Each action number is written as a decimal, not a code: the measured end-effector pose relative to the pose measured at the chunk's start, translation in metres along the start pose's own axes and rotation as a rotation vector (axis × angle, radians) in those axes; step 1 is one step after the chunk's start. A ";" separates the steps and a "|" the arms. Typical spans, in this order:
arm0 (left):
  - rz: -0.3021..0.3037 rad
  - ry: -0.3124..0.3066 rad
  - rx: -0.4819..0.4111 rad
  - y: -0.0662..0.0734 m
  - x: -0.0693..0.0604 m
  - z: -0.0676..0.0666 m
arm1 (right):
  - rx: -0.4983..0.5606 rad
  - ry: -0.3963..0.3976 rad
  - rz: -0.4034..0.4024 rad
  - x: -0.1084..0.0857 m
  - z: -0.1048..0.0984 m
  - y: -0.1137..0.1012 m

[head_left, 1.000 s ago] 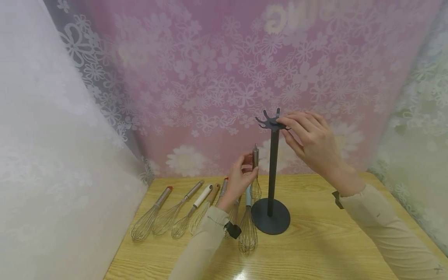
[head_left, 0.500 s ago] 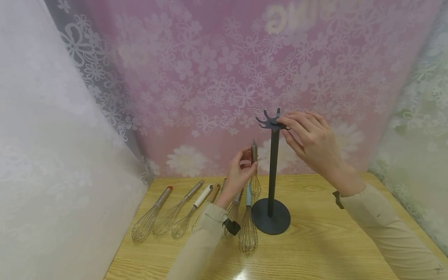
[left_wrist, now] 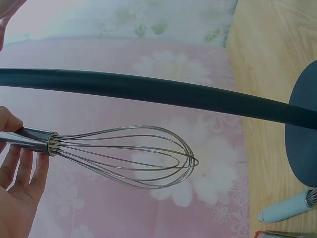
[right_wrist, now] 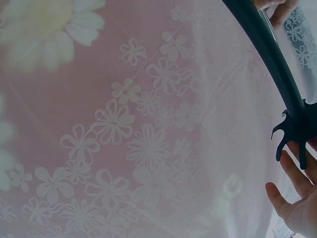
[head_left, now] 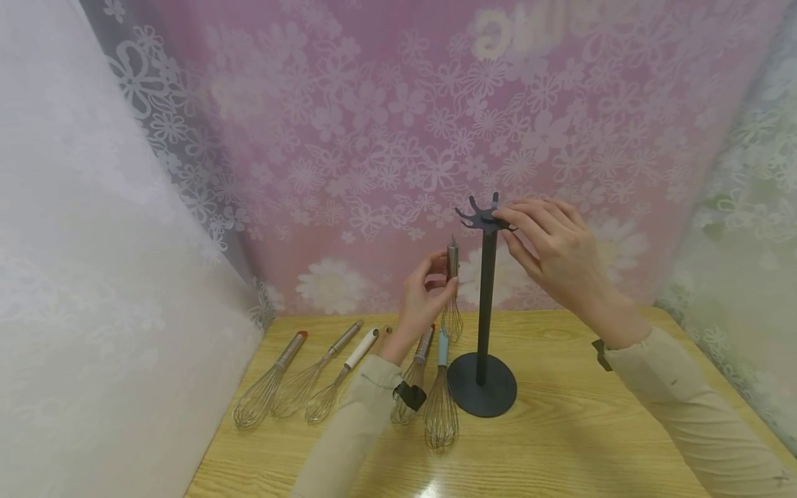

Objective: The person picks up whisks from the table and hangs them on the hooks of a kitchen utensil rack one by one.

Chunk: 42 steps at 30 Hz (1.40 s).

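My left hand (head_left: 423, 297) grips a metal whisk (head_left: 452, 318) by its steel handle, with the wire loops hanging down. The whisk is upright, just left of the black pole of the hook stand (head_left: 487, 304), below its hooks. In the left wrist view, thumb and fingers hold the steel handle (left_wrist: 32, 140), and the loops are apart from the pole. My right hand (head_left: 554, 249) touches the stand's hooked top with its fingertips. In the right wrist view, its fingers lie against the hooks (right_wrist: 297, 134), with the thumb apart from them.
Several whisks lie on the wooden table (head_left: 548, 443) left of the stand. Among them are a red-tipped whisk (head_left: 268, 384), a white-handled whisk (head_left: 358, 351) and a blue-handled whisk (head_left: 443, 349) beside the round base (head_left: 492, 401). A floral pink curtain (head_left: 373, 152) hangs behind.
My left hand has lifted the whisk higher beside the pole, and more of a red-tipped whisk shows beneath my arm. My right hand has stayed at the stand's top.
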<state>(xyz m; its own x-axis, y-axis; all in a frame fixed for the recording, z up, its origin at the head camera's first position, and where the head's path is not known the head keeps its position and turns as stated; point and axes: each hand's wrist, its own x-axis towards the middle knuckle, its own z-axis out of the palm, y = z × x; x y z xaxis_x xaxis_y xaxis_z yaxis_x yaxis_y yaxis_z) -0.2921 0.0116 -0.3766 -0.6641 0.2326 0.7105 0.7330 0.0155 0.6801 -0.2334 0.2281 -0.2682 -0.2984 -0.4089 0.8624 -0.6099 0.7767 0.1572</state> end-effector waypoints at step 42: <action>0.140 0.014 0.035 0.030 0.036 -0.020 | -0.008 0.015 -0.016 0.000 0.000 0.000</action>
<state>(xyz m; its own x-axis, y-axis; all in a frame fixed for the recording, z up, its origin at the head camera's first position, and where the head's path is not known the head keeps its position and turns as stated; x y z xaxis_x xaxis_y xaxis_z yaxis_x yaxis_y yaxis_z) -0.2971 0.0014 -0.3275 -0.5572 0.2210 0.8004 0.8228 0.0176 0.5680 -0.2334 0.2281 -0.2683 -0.2774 -0.4142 0.8669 -0.6085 0.7740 0.1751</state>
